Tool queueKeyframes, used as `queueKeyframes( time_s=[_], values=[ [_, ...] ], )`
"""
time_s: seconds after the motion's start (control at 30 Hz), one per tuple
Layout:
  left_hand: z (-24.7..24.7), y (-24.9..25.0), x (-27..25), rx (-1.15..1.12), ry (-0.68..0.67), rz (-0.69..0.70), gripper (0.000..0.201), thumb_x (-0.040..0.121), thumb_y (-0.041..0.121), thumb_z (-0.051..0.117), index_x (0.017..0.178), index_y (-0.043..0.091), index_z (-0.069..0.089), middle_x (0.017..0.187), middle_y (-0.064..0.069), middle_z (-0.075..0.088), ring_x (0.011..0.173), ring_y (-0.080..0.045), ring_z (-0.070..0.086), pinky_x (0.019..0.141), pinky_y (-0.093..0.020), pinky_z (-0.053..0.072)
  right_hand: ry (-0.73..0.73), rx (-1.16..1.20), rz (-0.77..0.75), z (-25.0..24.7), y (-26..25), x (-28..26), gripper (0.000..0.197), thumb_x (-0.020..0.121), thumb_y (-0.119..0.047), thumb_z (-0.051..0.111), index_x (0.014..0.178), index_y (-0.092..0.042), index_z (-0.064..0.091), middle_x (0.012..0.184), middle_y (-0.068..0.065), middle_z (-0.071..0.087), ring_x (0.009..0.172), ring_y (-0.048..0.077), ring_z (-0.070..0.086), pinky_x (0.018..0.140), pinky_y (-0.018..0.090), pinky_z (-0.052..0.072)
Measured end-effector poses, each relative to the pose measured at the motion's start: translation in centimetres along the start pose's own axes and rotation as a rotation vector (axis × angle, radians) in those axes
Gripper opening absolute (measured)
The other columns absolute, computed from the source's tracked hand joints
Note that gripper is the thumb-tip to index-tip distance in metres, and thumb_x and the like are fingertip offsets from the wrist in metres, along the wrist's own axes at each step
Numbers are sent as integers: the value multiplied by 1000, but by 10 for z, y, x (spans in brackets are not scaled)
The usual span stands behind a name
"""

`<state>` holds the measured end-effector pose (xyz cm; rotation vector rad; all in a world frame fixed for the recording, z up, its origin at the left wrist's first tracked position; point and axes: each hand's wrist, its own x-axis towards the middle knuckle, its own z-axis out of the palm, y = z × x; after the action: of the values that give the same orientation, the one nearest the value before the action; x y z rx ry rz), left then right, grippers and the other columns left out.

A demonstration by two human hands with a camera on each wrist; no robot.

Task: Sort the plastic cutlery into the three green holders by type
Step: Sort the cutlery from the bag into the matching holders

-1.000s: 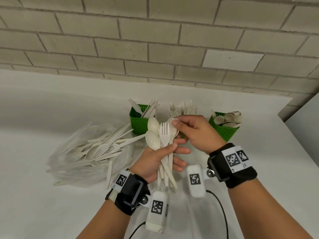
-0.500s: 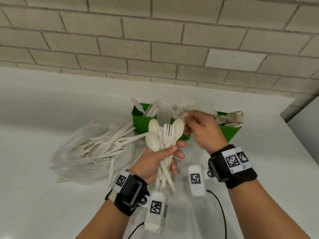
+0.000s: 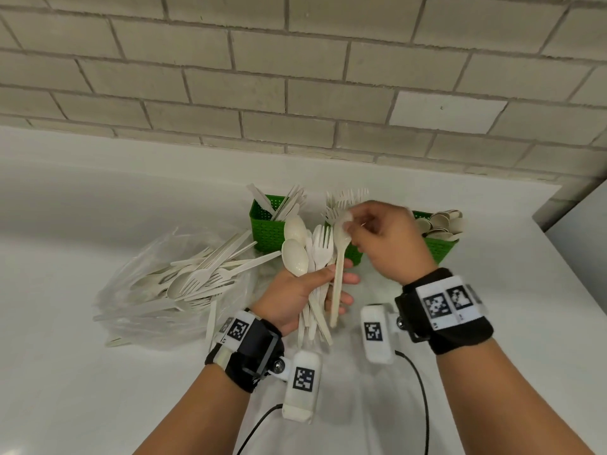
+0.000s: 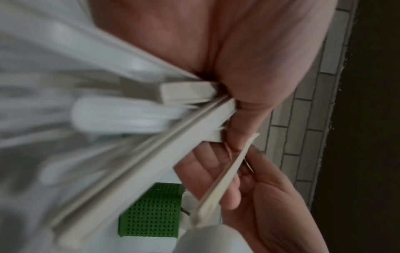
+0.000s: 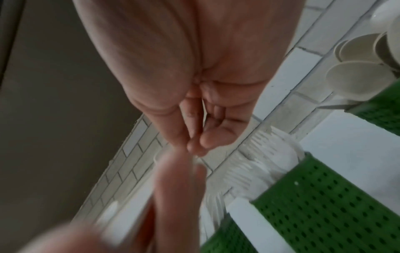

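My left hand (image 3: 295, 290) grips an upright bundle of white spoons and forks (image 3: 320, 251) by the handles; the handle ends (image 4: 151, 137) fan out below the palm. My right hand (image 3: 377, 238) pinches one spoon (image 3: 338, 274) by its bowl, and its handle (image 4: 227, 171) hangs apart from the bundle, beside my left fingers. Behind stand three green holders: the left one (image 3: 267, 231) with knives, the middle one (image 3: 356, 256) with forks (image 5: 259, 162), and the right one (image 3: 440, 249) with spoons (image 5: 357, 73). My hands hide most of the middle holder.
A clear plastic bag (image 3: 131, 290) lies at the left of the white counter with a loose pile of cutlery (image 3: 197, 277) on it. A brick wall (image 3: 295, 93) runs close behind the holders. The counter's right edge (image 3: 565, 267) lies beyond the spoon holder.
My right hand has lifted the pinched spoon up out of the bundle. My left hand has kept its grip and stayed nearly in place.
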<state>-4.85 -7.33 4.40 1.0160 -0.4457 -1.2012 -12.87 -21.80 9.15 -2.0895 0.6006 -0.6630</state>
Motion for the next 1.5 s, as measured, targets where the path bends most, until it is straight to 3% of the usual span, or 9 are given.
queueKeyframes(
  time_s=[0.13,0.37,0.57,0.67,0.77,0.93,1.17,1.37,1.5],
  values=[
    [-3,1,-1,-12,-28,-7,22,93,13,51,109,6,65,99,-13,74,78,-24,72,64,-35,60,-68,42,19,12,2,-4,7,91,-11,61,91,-14,68,75,-1,68,59,4,58,63,23,47],
    [-17,1,-5,-93,19,21,29,87,18,52,112,6,62,102,-10,74,80,-22,72,62,-32,59,443,276,59,-33,1,11,16,94,-2,54,103,-11,63,73,4,63,54,10,64,48,21,48],
    [-17,0,-1,-95,50,43,26,95,14,47,115,6,62,102,-9,74,82,-21,72,63,-32,59,669,-55,-121,-95,17,12,17,96,-24,50,104,-29,64,82,2,65,63,10,66,61,37,55],
    [-13,1,1,-95,41,42,25,97,13,45,114,7,63,100,-8,74,81,-20,72,63,-31,59,695,-204,-167,-108,28,10,23,97,-26,46,109,-25,66,88,8,67,62,1,62,64,22,51],
    [-9,2,1,-90,32,48,25,97,13,45,114,6,62,99,-7,75,80,-20,72,63,-31,59,705,-255,-207,-110,38,9,27,98,-25,44,112,-19,67,93,7,65,69,16,65,68,26,52],
    [-6,3,0,-84,16,51,25,98,13,44,114,7,63,99,-7,74,80,-20,72,63,-31,59,572,-428,-237,-98,65,10,28,96,-15,47,112,-13,69,97,11,66,78,25,63,79,30,49],
    [-7,5,-2,-77,-3,51,26,96,15,46,114,7,62,98,-6,74,80,-19,72,63,-30,59,394,-832,186,-73,76,6,29,94,-18,51,116,-18,70,124,13,53,111,41,40,93,45,30],
    [-2,4,0,-36,-22,35,25,93,16,50,112,7,63,99,-9,75,77,-21,72,62,-31,59,20,-164,8,-38,-17,1,11,87,-34,61,90,-33,71,95,-14,69,86,4,64,81,24,49],
    [4,2,2,-1,-32,46,22,98,8,47,111,14,63,93,-12,74,71,-22,72,60,-33,60,-229,4,86,2,-35,-10,17,78,-28,79,87,-17,70,80,-1,69,62,1,61,57,18,51]
  ],
)
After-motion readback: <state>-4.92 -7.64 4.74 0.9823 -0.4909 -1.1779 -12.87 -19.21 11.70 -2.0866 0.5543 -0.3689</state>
